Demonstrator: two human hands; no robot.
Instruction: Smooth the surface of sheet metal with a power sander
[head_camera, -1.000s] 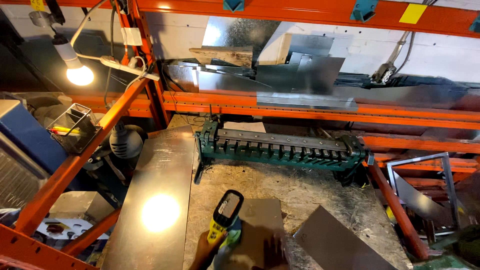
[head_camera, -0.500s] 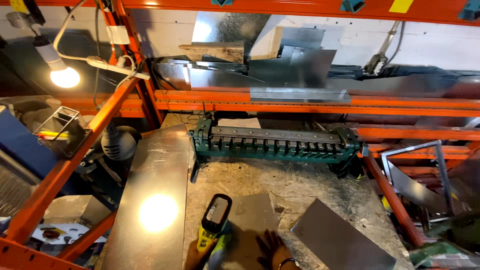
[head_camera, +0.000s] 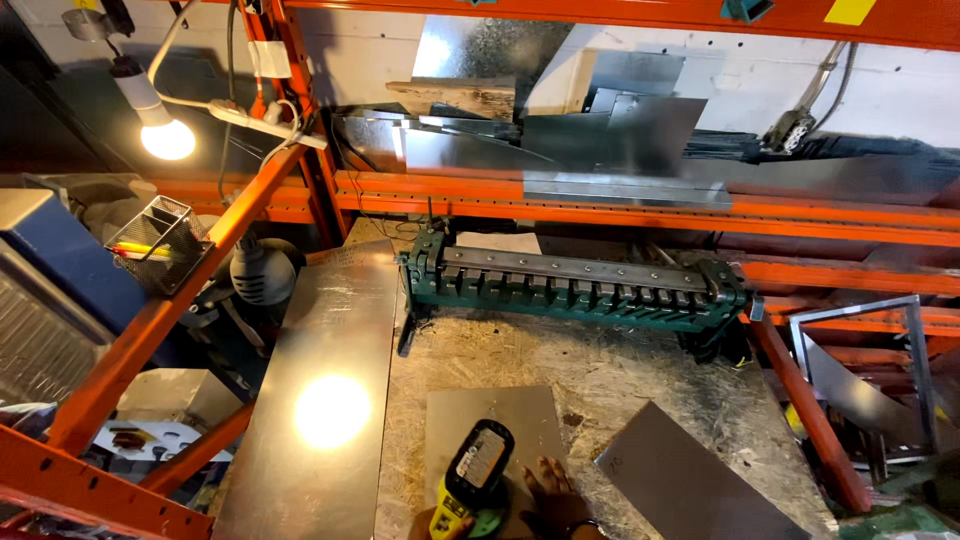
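At the near edge of the bench (head_camera: 600, 370), a yellow and black power tool (head_camera: 470, 480) is held in the left hand (head_camera: 440, 528), of which only a sliver shows; the grip seems closed round the handle. The tool's long axis runs from the near edge up and slightly right, its black battery end pointing away. The right hand (head_camera: 555, 500) is laid flat, fingers spread, on a small grey metal sheet (head_camera: 495, 430). A second grey sheet (head_camera: 690, 480) lies near the near right corner, and a long shiny sheet (head_camera: 320, 400) covers the left edge. Farther back, a green bending machine (head_camera: 575, 285) spans the scuffed bench. Behind, orange racking (head_camera: 640, 205) carries sheet offcuts; a yellow label (head_camera: 848, 10) is stuck on its top beam, and a bare bulb (head_camera: 165, 135) glows at far left.
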